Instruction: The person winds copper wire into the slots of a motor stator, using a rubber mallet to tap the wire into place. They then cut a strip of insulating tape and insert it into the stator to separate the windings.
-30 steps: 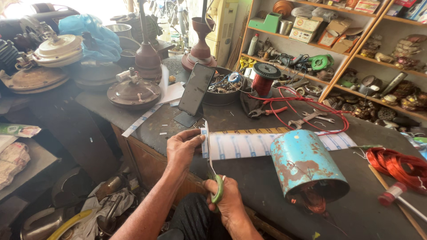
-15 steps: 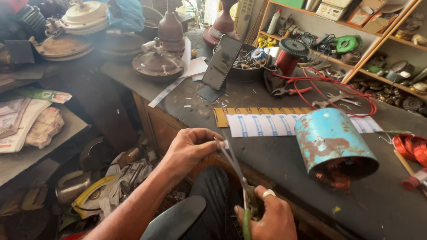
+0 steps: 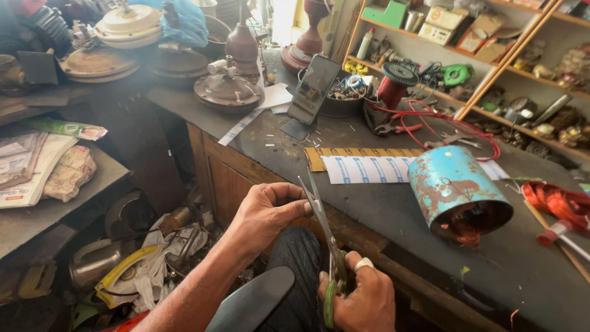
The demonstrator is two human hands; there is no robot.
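My right hand (image 3: 359,298) grips the green handles of a pair of scissors (image 3: 324,224), blades pointing up and away from me. My left hand (image 3: 267,212) is closed at the blades, fingers pinched on a small piece I cannot make out. Both hands hover in front of the workbench edge, above my lap. A white strip of paper with blue markings (image 3: 369,169) lies on the dark bench top (image 3: 369,209) beyond the hands. A rusty blue cylinder with copper windings (image 3: 458,193) lies on its side to the right.
A phone (image 3: 313,89) leans upright at the back, beside a red wire spool (image 3: 393,86) and red wire (image 3: 455,120). Fan motor parts (image 3: 227,89) crowd the left bench. Shelves of parts stand at the back right. Scrap fills the floor at left (image 3: 135,264).
My hands have drawn back from the bench toward my lap. The scissors now point upward with the left hand closed at the blades; the view has shifted left and down.
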